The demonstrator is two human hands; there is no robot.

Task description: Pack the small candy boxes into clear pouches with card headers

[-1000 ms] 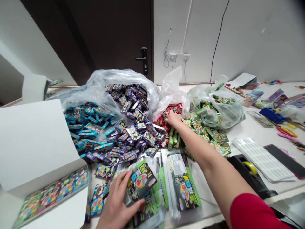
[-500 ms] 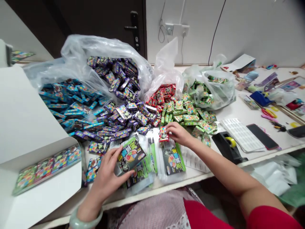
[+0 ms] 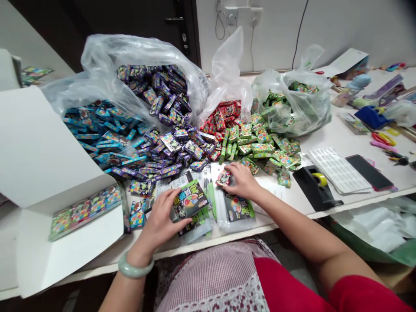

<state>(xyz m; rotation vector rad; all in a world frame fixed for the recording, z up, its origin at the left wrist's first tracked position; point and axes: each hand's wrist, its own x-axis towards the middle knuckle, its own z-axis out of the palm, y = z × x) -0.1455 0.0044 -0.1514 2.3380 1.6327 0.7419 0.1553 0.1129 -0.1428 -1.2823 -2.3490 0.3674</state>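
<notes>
My left hand [image 3: 162, 219] is closed on a black printed packet [image 3: 191, 200] with a green edge, thumb along its lower side and fingers on its left end. Beneath it lie similar packets in clear plastic sleeves. My right hand [image 3: 242, 180] pinches a small red box [image 3: 223, 178] between thumb and fingers, just above another black and green packet [image 3: 235, 207] at the table's front. Small blue box [image 3: 138, 213] lies left of the left hand. Behind both hands spread piles of purple boxes [image 3: 170, 143], red boxes [image 3: 224, 116] and green boxes [image 3: 262, 147].
Clear plastic bags [image 3: 107, 56] of boxes stand along the back. An opened white carton [image 3: 74, 255] with a row of boxes stands at left. On the right are a tape dispenser [image 3: 313, 190], label sheets [image 3: 338, 169], a phone [image 3: 368, 173] and red-handled scissors [image 3: 383, 138].
The view has shifted, so the table sits higher in it. The left hand's packet now shows its green edge at the top. The red box has tilted in my right hand.
</notes>
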